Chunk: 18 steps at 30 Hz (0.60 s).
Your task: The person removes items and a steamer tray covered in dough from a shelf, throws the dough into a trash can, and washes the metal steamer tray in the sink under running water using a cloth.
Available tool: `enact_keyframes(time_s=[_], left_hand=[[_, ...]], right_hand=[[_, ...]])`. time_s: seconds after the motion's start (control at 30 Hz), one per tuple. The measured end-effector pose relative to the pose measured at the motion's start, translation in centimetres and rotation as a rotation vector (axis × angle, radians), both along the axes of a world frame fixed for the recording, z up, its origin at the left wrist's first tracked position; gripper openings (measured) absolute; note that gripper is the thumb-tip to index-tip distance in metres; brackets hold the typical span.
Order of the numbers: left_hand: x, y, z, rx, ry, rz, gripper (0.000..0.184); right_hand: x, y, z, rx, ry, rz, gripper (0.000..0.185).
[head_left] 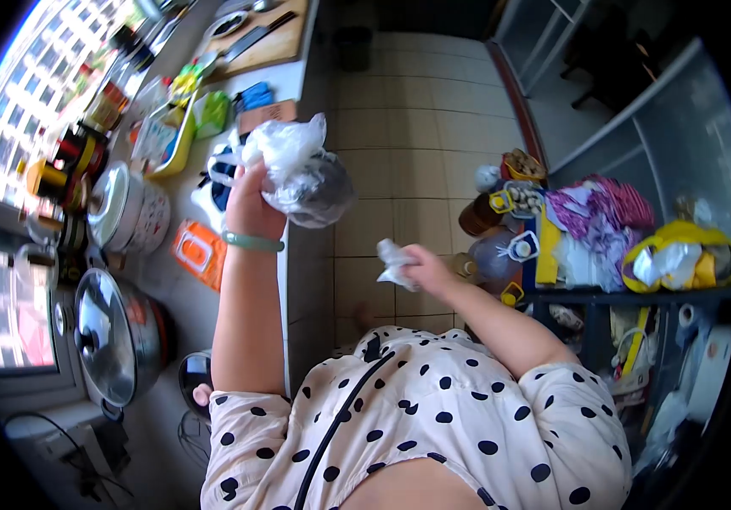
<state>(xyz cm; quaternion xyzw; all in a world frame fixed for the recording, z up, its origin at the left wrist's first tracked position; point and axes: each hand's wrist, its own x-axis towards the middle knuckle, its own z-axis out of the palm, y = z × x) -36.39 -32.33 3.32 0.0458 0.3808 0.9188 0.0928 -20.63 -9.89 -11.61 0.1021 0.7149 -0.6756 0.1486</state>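
Note:
My left hand (pixel 256 202), with a green bangle (pixel 252 243) at the wrist, is closed around a clear plastic bag (pixel 307 183). Something dark or greyish fills the bag's lower part, but I cannot make out what it is. The bag hangs over the counter's edge. Lower and to the right, my right hand (pixel 431 270) grips a crumpled white wad (pixel 396 264), which could be tissue or thin plastic. It is held above the tiled floor, in front of my body. Beside my left forearm, an orange wipes packet (pixel 200 252) lies on the counter.
On the counter stand a glass-lidded pot (pixel 110 336), a white lidded pot (pixel 132 208), a yellow basket (pixel 180 140) and a cutting board (pixel 268 42) with a knife (pixel 256 38). At right, a shelf (pixel 637 297) holds bags and cloth, with oil bottles (pixel 491 253) beside it.

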Motion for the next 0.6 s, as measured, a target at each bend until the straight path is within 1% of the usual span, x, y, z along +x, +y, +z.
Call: enact_keyframes(time_s=[0.07, 0.13, 0.17, 0.2, 0.27, 0.3, 0.33, 0.4, 0.43, 0.47, 0.5, 0.53, 0.57, 0.6], left_hand=[[0.6, 3.2, -2.7, 0.042, -0.126, -0.071, 0.036], [2.0, 6.3, -4.8, -0.078, -0.229, -0.165, 0.044], [2.7, 8.6, -6.3, -0.024, -0.05, -0.419, 0.047], [3.7, 10.9, -8.2, -0.041, -0.108, -0.546, 0.051], [3.8, 14.2, -12.4, 0.025, -0.218, -0.831, 0.055], [5.8, 16.5, -11.5, -0.145, -0.431, -0.629, 0.055], [7.1, 17.4, -12.1, -0.124, -0.458, -0.688, 0.054], [5.3, 17.9, -13.1, -0.152, -0.579, -0.593, 0.054], [6.9, 19.2, -12.6, -0.155, -0.632, -0.58, 0.053], [7.2, 19.5, -12.1, -0.156, -0.695, -0.568, 0.053], [7.2, 20.7, -13.6, -0.155, -0.686, -0.637, 0.052], [9.1, 21.6, -12.1, -0.169, -0.693, -0.607, 0.05], [9.8, 23.0, -11.8, -0.161, -0.623, -0.705, 0.047], [8.7, 27.0, -11.1, -0.222, -0.537, -0.759, 0.045]], right_hand=[[5.1, 6.6, 1.6, -0.364, -0.048, -0.353, 0.039], [11.1, 12.5, 2.1, -0.47, -0.001, -0.598, 0.041], [15.8, 15.9, 2.4, -0.512, 0.047, -0.769, 0.042], [20.5, 18.4, 2.7, -0.504, 0.084, -0.967, 0.042], [28.3, 21.9, 2.0, -0.467, 0.26, -1.296, 0.042], [31.8, 22.8, 3.3, -0.386, 0.322, -1.387, 0.042], [34.0, 23.5, 4.3, -0.266, 0.373, -1.508, 0.041], [36.6, 20.9, 9.2, -0.075, 0.531, -1.727, 0.039], [38.5, 20.3, 11.5, 0.012, 0.616, -1.744, 0.036], [39.1, 18.6, 14.6, 0.155, 0.683, -1.774, 0.033], [40.8, 18.0, 16.4, 0.314, 0.715, -1.759, 0.032], [42.3, 16.7, 18.1, 0.48, 0.75, -1.735, 0.03], [44.1, 16.5, 19.9, 0.66, 0.7, -1.744, 0.028], [43.9, 21.1, 18.5, 0.75, 0.619, -1.76, 0.027]])
